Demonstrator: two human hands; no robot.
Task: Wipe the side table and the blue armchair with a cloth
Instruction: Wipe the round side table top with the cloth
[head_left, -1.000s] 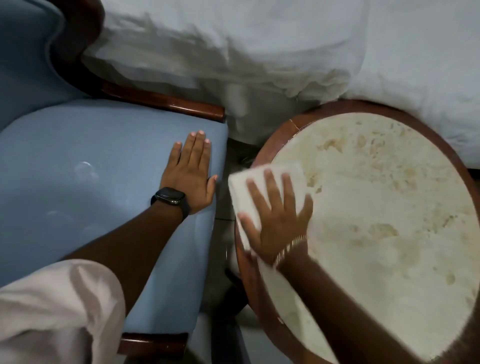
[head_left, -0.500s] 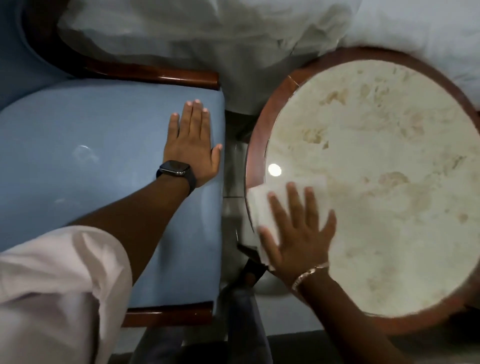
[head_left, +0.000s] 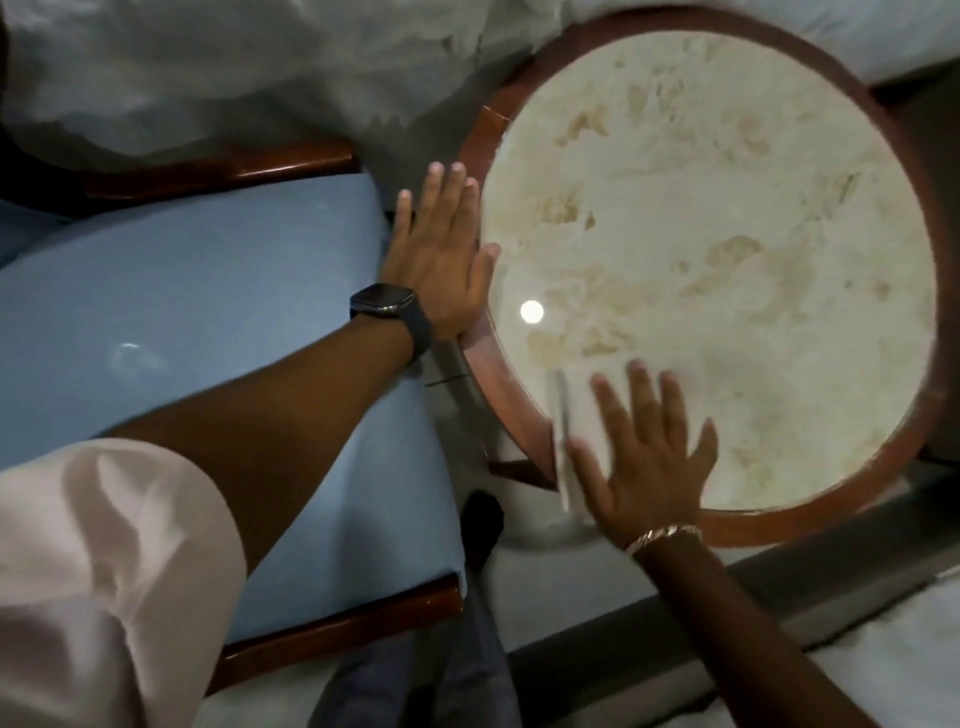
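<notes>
I am looking down on white bedding (head_left: 218, 78) that is filling the top of the view, with the blue armchair (head_left: 218, 312) lying below it on the left, its wooden frame showing at the back and front edges of the seat. To the right, just beside the seat, the round side table is standing, and its pale marbled tabletop (head_left: 727, 218) is sitting inside a reddish wooden rim. My left hand (head_left: 441, 260) is spread flat with fingers straight, gripping nothing; it is reaching past the seat's right edge toward the table rim, though I cannot tell whether it is touching either. A dark watch (head_left: 387, 306) is sitting on that wrist. My right hand (head_left: 644, 457) is pressing down, fingers splayed, on the white cloth (head_left: 576, 410) at the near left part of the tabletop, the cloth's left edge overlapping the rim. A bracelet (head_left: 665, 535) is circling the right wrist.
</notes>
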